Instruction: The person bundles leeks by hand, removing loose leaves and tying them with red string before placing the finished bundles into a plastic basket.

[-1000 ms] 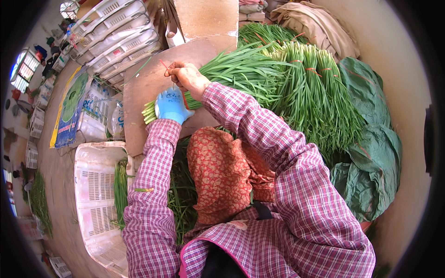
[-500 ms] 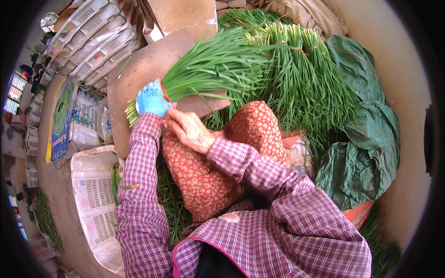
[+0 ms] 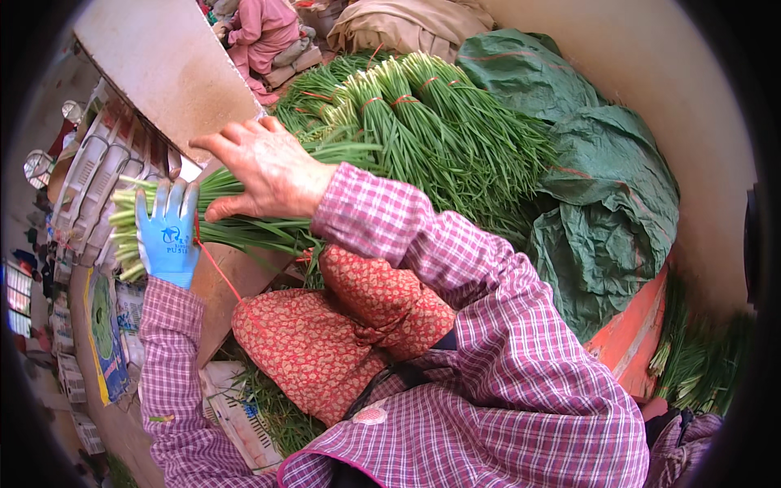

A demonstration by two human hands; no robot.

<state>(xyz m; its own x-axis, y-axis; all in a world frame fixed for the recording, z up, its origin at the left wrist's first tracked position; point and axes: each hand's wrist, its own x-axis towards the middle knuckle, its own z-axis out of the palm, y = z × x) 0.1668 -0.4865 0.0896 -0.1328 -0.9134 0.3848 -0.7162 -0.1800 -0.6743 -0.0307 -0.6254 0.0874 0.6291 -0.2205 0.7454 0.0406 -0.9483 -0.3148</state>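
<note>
My left hand (image 3: 169, 236), in a blue rubber-coated glove, is closed over the stem end of a bunch of garlic chives (image 3: 252, 236). The pale cut ends stick out to the left of the glove. Beside the glove a red tie (image 3: 218, 267) crosses the bunch, and its loose end hangs toward my knee. Just above the leaves is my bare right hand (image 3: 268, 171), fingers and thumb spread, with nothing in it. Part of the bunch is hidden behind this hand and sleeve. Beneath the bunch lies a brown board (image 3: 218, 309).
Several tied chive bundles (image 3: 439, 122) are heaped ahead, beside crumpled green sacks (image 3: 614, 179) along the wall. A pale panel (image 3: 167, 61) stands at the far left, with stacked white crates (image 3: 93, 183) nearby. Beyond it sits another person in pink (image 3: 264, 32).
My left hand has moved left with the bunch. My right hand has left the red tie, risen over the leaves and spread its fingers. The view has shifted, bringing another person into sight.
</note>
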